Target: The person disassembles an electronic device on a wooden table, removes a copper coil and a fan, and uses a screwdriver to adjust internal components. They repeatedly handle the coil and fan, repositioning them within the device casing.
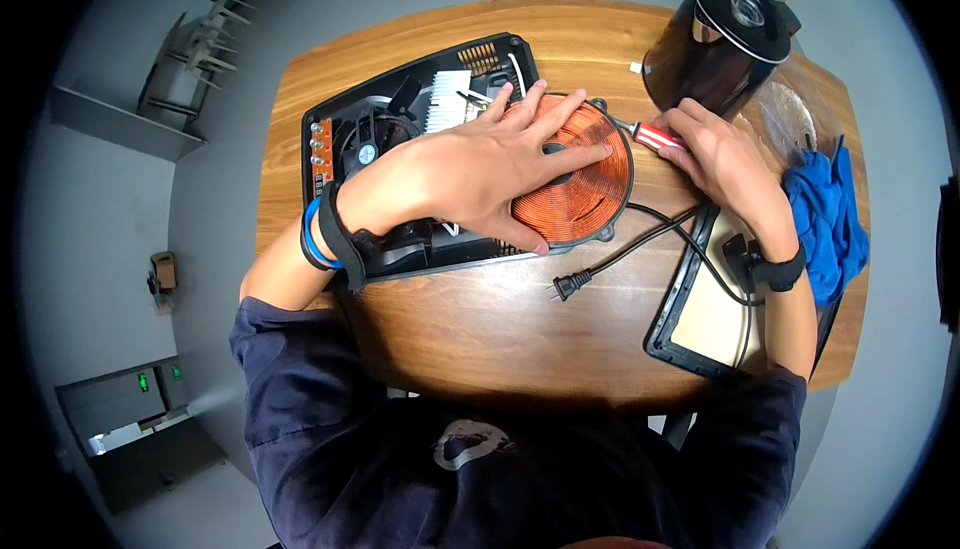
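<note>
An opened black appliance housing (410, 259) holds a black fan (365, 124), a white finned heatsink (447, 94) and a small orange board (320, 144). My left hand (500, 164) lies with spread fingers across a round copper coil (585, 204) at the housing's right end. My right hand (720, 159) grips a screwdriver (650, 135) with a red and white handle, its shaft pointing at the coil's upper right edge; the tip is too small to make out. A black power cord (625, 256) with a two-pin plug runs across the wooden table (500, 329) below the coil.
A black kettle (705, 49) stands at the back right, beside a clear plastic bag (790, 109). A blue cloth (830, 219) lies at the right edge, next to a black-framed panel (695, 304). Stacked furniture (200, 59) stands on the floor at the far left.
</note>
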The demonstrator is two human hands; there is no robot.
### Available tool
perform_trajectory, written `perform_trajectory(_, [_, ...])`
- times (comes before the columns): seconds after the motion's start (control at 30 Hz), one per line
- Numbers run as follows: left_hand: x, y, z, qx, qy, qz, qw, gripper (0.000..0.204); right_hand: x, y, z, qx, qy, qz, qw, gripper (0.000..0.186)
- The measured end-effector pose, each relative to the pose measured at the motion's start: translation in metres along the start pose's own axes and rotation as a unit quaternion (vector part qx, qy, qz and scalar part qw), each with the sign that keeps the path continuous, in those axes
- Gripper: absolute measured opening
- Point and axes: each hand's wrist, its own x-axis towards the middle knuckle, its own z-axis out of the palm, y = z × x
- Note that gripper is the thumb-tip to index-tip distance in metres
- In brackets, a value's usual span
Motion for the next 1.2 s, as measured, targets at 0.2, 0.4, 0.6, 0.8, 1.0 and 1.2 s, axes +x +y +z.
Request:
perform_trajectory(0.2, [0.008, 0.009, 0.005, 0.01, 0.009, -0.01, 1.0, 0.136, 0.001, 0.005, 0.008, 0.024, -0.008, -0.012, 1.0, 0.028])
perform_trajectory(0.4, [0.005, 0.012, 0.001, -0.018, 0.081, 0.014, 0.996, 0.136, 0.0, 0.003, 0.005, 0.038, -0.006, -0.023, 0.999, 0.032])
perform_trajectory(0.6, [-0.026, 0.032, 0.006, -0.027, 0.158, -0.002, 0.987, 0.129, -0.002, -0.025, -0.018, 0.094, -0.053, 0.005, 0.994, 0.047])
perform_trajectory(0.8, [-0.067, 0.038, -0.003, -0.071, 0.258, -0.068, 0.961, 0.123, 0.004, -0.063, -0.048, 0.157, -0.114, -0.028, 0.981, 0.054])
perform_trajectory(1.0, [-0.082, 0.041, 0.004, -0.094, 0.29, -0.072, 0.95, 0.118, 0.019, -0.108, -0.047, 0.449, -0.201, 0.046, 0.869, 0.069])
perform_trajectory(1.2, [-0.071, 0.047, 0.014, -0.08, 0.302, -0.052, 0.949, 0.119, 0.038, -0.115, -0.021, 0.516, -0.112, 0.101, 0.843, 0.037])
